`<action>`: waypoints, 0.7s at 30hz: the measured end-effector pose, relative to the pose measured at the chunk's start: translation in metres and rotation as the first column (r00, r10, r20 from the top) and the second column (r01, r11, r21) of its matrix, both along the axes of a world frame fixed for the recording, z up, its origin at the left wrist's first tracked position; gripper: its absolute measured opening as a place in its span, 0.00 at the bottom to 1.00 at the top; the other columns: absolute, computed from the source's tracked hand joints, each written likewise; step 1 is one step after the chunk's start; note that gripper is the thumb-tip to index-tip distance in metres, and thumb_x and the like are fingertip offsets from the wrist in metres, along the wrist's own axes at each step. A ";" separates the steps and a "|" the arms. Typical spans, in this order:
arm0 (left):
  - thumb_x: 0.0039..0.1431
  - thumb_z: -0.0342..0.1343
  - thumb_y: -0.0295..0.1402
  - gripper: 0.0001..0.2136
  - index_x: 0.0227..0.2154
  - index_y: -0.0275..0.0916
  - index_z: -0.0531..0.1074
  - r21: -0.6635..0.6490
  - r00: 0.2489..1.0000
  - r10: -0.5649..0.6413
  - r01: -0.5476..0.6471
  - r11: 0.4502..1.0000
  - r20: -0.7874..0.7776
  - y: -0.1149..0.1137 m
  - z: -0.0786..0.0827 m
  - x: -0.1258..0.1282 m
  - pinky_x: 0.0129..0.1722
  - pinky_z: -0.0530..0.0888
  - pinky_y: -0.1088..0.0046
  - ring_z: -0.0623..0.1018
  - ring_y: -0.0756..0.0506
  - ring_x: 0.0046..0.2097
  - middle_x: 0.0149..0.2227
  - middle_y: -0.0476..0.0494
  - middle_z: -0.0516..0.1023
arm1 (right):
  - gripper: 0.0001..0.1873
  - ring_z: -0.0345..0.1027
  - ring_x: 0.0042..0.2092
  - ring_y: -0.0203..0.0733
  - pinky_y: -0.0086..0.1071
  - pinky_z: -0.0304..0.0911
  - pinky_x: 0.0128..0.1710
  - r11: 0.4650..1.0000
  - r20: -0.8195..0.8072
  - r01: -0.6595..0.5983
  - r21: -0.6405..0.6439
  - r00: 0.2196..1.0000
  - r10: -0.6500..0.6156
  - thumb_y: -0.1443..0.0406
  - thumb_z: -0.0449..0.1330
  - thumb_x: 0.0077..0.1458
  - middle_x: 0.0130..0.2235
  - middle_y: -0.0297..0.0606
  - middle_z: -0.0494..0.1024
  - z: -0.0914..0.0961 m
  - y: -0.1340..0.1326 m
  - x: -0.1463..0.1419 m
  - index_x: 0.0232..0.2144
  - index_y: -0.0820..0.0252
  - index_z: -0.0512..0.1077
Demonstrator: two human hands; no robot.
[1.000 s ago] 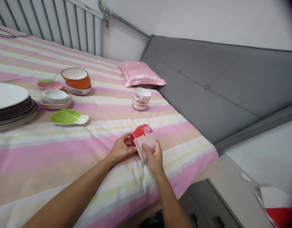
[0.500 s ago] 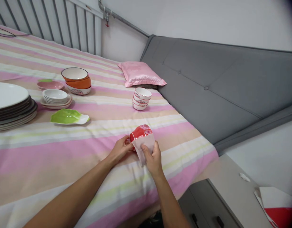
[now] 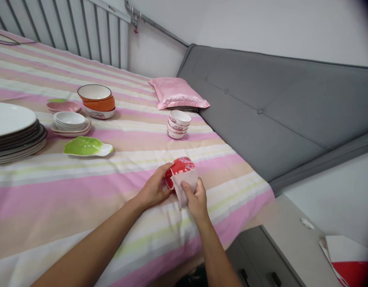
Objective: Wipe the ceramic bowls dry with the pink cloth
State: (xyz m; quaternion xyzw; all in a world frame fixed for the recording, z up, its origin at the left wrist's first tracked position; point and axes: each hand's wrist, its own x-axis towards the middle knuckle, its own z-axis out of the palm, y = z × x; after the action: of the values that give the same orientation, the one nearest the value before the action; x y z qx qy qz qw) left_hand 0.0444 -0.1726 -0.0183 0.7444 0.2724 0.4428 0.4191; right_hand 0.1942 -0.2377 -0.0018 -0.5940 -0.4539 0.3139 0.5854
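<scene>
The red bowl (image 3: 185, 164) is over the near part of the bed (image 3: 82, 191), close to its near edge and not far from the corner which lies beside the headboard (image 3: 261, 95). It is turned on its side, with the opening toward the left; whether it touches the bed, I cannot tell. The left hand (image 3: 155, 187) is closed on the rim of the red bowl, with fingers above and the thumb below. The right hand (image 3: 197, 199) is clamped on a pale cloth (image 3: 186, 179), the thumb on top, and presses it against the outer side of the bowl. One end of the cloth hangs down between the two hands.

Farther from the near edge, by the headboard side of the bed, stands a stack of white bowls (image 3: 177, 129) with red rims, leaning a little. Behind it, a pink pillow (image 3: 178, 93) lies along the headboard edge.

Toward the left part of the bed there is a green dish (image 3: 85, 146) with a white end. Just behind it are small white dishes (image 3: 70, 119), stacked on wider pinkish ones, and farther back stand orange bowls (image 3: 98, 104) upon a patterned white bowl (image 3: 100, 114). A pile of plates (image 3: 16, 145) is at the far left.
</scene>
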 end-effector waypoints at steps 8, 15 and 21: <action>0.47 0.64 0.35 0.35 0.59 0.47 0.58 -0.063 0.999 0.042 -0.043 0.997 -0.013 0.000 0.005 -0.001 0.55 0.69 0.55 0.71 0.38 0.54 0.55 0.41 0.69 | 0.16 0.66 0.31 0.37 0.29 0.63 0.30 1.000 0.019 0.009 -0.010 1.000 -0.009 0.54 0.61 0.50 0.29 0.30 0.71 -0.001 0.000 0.001 0.32 0.58 0.62; 0.46 0.64 0.32 0.35 0.59 0.45 0.58 -0.181 0.996 0.005 0.012 0.983 0.090 -0.001 0.005 0.002 0.50 0.73 0.59 0.74 0.41 0.51 0.55 0.41 0.69 | 0.15 0.66 0.31 0.36 0.29 0.63 0.30 1.000 0.038 0.000 -0.006 0.999 0.000 0.54 0.60 0.52 0.28 0.29 0.70 0.002 0.000 0.000 0.31 0.58 0.62; 0.42 0.67 0.34 0.37 0.57 0.44 0.58 -0.367 0.986 -0.032 0.091 0.926 0.163 -0.002 0.007 0.002 0.43 0.77 0.60 0.78 0.40 0.44 0.52 0.38 0.70 | 0.15 0.65 0.31 0.36 0.28 0.62 0.30 1.000 0.044 -0.002 0.005 0.999 0.001 0.55 0.60 0.52 0.28 0.29 0.70 0.001 0.001 0.001 0.31 0.58 0.62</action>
State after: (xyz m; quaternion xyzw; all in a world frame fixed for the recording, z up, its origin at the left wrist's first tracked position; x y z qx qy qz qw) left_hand 0.0466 -0.1744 -0.0117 0.6227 0.2948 0.4259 0.5865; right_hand 0.1952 -0.2371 -0.0012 -0.5989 -0.4677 0.3001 0.5766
